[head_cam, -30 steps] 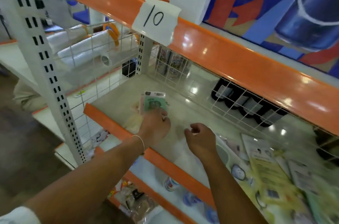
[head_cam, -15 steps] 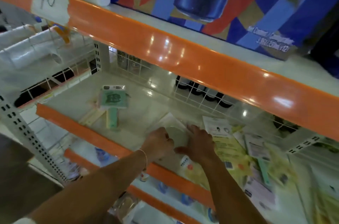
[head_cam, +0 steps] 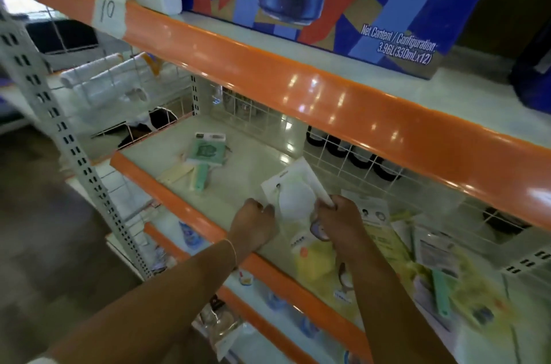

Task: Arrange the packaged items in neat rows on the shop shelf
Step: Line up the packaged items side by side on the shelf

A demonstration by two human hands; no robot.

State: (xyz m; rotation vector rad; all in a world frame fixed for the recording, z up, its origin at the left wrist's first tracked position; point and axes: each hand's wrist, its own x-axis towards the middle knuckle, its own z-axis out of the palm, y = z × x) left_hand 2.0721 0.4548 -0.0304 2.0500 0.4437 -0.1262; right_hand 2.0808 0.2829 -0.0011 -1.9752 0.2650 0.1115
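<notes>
White pack (head_cam: 293, 195) pinched by right hand (head_cam: 338, 222) & left hand (head_cam: 256, 223), lifted off shelf (head_cam: 253, 178) to re-row nr green pack (head_cam: 205, 152).

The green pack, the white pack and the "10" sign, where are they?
green pack (head_cam: 206, 152), head view, middle of its card front.
white pack (head_cam: 293, 191), head view, its round white middle.
"10" sign (head_cam: 108, 11), head view, on the number.

Orange-edged shelving (head_cam: 328, 89) on a perforated grey upright (head_cam: 68, 152), above a dim brown floor (head_cam: 38, 244).
</notes>
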